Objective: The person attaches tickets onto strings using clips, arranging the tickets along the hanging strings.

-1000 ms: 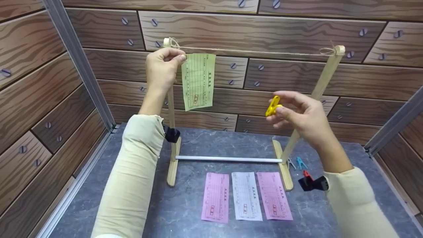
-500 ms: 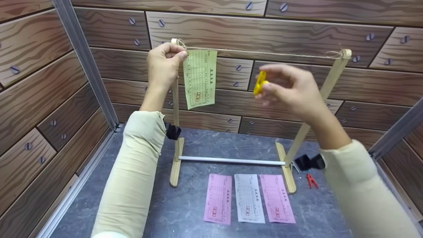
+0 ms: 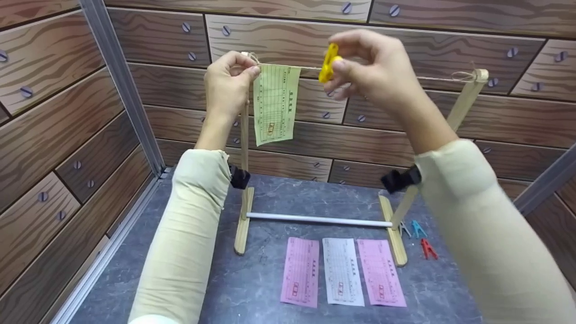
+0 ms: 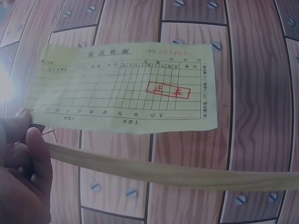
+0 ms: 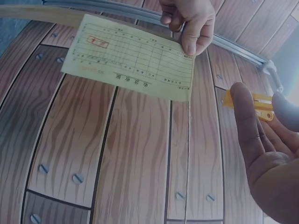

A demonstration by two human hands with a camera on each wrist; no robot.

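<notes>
Fingers of the left hand pinch the pale green paper slip against the taut twine line; the right hand grips a yellow plastic clothespin just beside it (jaw gap unclear).

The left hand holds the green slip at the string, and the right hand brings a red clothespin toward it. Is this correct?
Not quite: the clothespin in the right hand is yellow, as the head view shows. The left hand does hold the green slip at the string.
</notes>
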